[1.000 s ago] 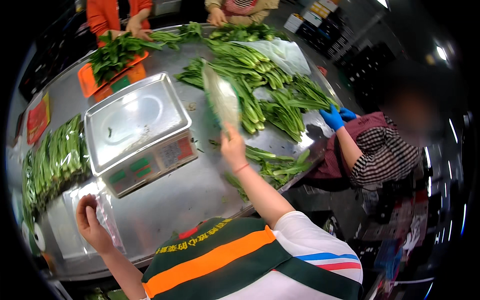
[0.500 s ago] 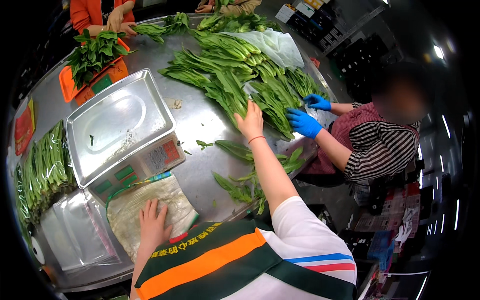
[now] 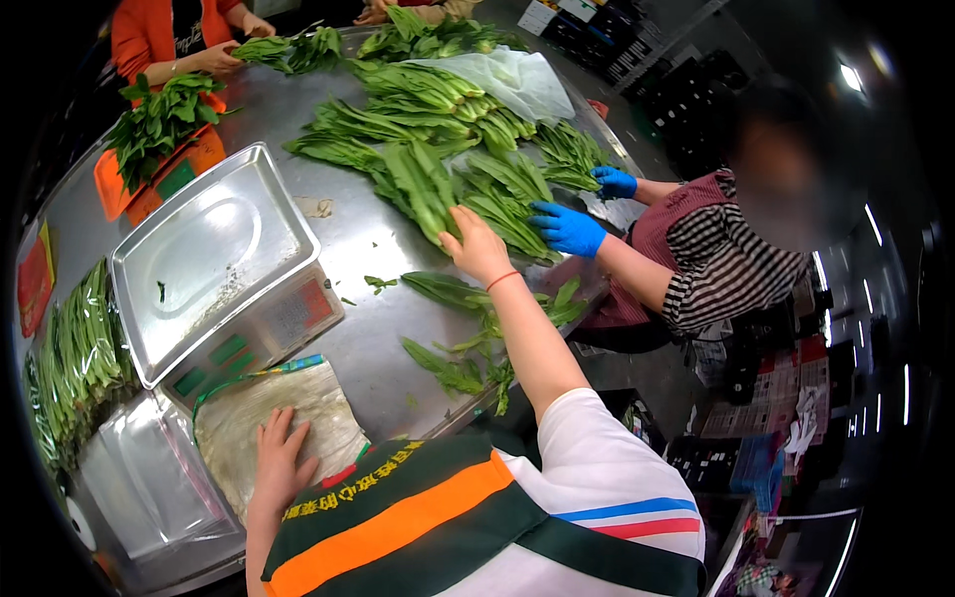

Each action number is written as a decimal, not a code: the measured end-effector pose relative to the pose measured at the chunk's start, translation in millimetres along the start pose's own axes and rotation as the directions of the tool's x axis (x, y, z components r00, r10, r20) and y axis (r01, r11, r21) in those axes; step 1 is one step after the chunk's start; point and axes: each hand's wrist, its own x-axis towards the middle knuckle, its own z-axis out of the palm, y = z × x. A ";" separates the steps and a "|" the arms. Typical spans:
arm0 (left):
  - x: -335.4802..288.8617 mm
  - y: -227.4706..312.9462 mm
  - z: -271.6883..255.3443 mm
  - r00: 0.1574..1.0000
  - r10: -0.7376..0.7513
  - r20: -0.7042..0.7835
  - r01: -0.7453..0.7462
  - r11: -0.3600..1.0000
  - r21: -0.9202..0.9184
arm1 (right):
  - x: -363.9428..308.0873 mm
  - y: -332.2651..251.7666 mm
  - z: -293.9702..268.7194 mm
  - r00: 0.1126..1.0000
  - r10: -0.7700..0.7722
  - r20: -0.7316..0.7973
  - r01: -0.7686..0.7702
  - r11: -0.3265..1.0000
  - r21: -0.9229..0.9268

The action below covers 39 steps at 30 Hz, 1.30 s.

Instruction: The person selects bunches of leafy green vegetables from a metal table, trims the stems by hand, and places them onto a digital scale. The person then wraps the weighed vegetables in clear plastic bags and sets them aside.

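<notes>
My right hand (image 3: 476, 245) reaches over the metal table and closes around the butt end of long-leaf lettuce (image 3: 416, 187), whose leaves point away from me. A larger pile of the same lettuce (image 3: 418, 85) lies just beyond it. My left hand (image 3: 285, 456) rests with fingers apart on a dirty, cream-coloured cloth (image 3: 323, 398) with a green edge. Right behind the cloth stands a scale with a bare steel pan (image 3: 214, 254). Several loose leaves (image 3: 448, 370) are strewn near my right forearm.
A co-worker's blue-gloved hands (image 3: 572, 231) touch the greens at right. Across the table another person handles greens beside an orange scale (image 3: 117, 184). Bagged greens (image 3: 85, 358) and clear plastic bags (image 3: 149, 478) lie at left. White plastic sheeting (image 3: 502, 82) covers part of the pile.
My right hand has closed on the lettuce's butt end. The far person's hands have moved apart, with one still at the greens. The whole view has shifted slightly.
</notes>
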 end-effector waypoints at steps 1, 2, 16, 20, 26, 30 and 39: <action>-0.3 0.1 0.9 1.000 -0.001 -0.003 0.001 1.000 0.003 | -2.0 -1.8 -9.2 0.998 0.057 -0.028 -0.054 0.992 0.114; -1.4 0.3 0.7 1.000 -0.003 -0.006 0.003 1.000 0.006 | -7.0 4.8 -14.1 0.991 0.102 -0.086 -0.094 0.991 0.091; -1.8 -2.2 11.2 0.999 -0.028 -0.028 0.030 0.998 0.054 | -8.9 143.6 -26.8 0.760 0.644 0.087 -0.526 0.688 -0.500; -5.3 -8.6 18.2 0.997 -0.051 -0.051 0.053 0.998 0.040 | 19.0 166.9 -34.0 0.707 0.675 0.212 -0.558 0.716 -0.419; -5.2 -12.7 22.3 0.995 -0.069 -0.075 0.071 0.997 0.028 | 30.8 188.0 -41.2 0.711 0.653 0.258 -0.616 0.757 -0.217; 0.5 -8.2 24.0 0.993 -0.053 -0.101 0.059 0.997 0.051 | 37.1 196.2 -53.2 0.690 0.619 0.374 -0.551 0.785 -0.283; 7.6 -4.2 26.2 0.992 -0.049 -0.120 0.059 0.995 0.081 | 13.5 193.6 -36.6 0.845 0.507 0.169 -0.474 0.857 -0.202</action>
